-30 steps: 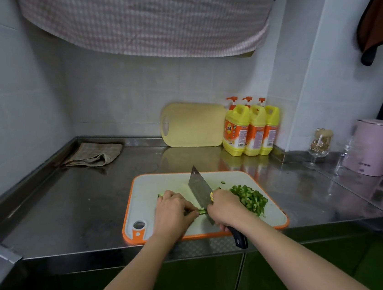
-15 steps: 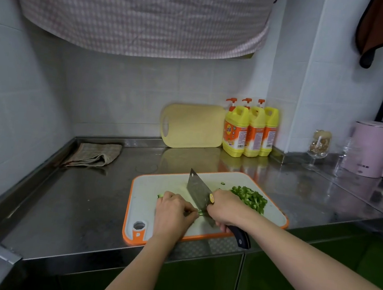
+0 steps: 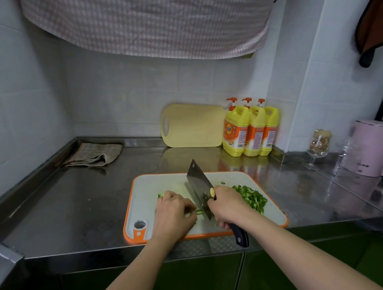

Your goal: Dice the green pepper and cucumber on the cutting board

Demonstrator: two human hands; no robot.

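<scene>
A white cutting board with an orange rim lies on the steel counter. A pile of diced green pepper sits at its right side. My left hand presses down on green cucumber strips, mostly hidden beneath its curled fingers. My right hand grips the dark handle of a cleaver. The blade stands tilted, its edge down on the board right beside my left fingertips.
A folded cloth lies at the counter's back left. A yellow board and three yellow detergent bottles stand against the wall. A pink kettle and glass jars sit at the right.
The cleaver has kept chopping, its blade edging slightly left toward my left hand. My left hand stays on the strips. The pepper pile has not moved.
</scene>
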